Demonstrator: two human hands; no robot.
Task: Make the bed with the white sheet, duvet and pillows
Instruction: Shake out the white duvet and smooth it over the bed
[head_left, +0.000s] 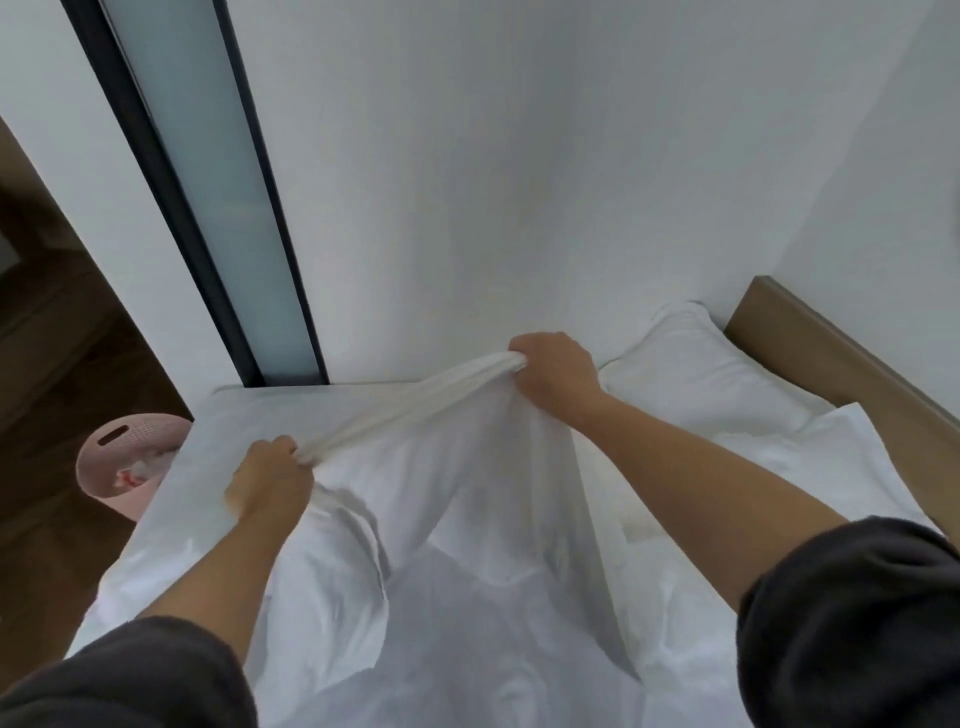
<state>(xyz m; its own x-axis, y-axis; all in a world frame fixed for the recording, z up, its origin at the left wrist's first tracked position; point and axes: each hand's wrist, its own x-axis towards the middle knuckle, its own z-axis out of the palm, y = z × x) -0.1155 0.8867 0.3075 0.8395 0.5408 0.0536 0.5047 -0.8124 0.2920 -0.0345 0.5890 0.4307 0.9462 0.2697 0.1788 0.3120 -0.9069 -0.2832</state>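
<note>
Left hand (270, 478) and right hand (556, 369) grip one sheet (467, 467).

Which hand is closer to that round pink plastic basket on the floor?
Left. The left hand grips the bunched white fabric just right of the pink plastic basket; the right hand grips it farther along, next to the white pillow.

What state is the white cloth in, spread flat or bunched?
Bunched: left hand and right hand grip the white cloth gathered into a taut band; the rest hangs in folds.

bedroom at home, bed (270, 415), pillow (696, 374), wooden headboard (831, 358)
</note>
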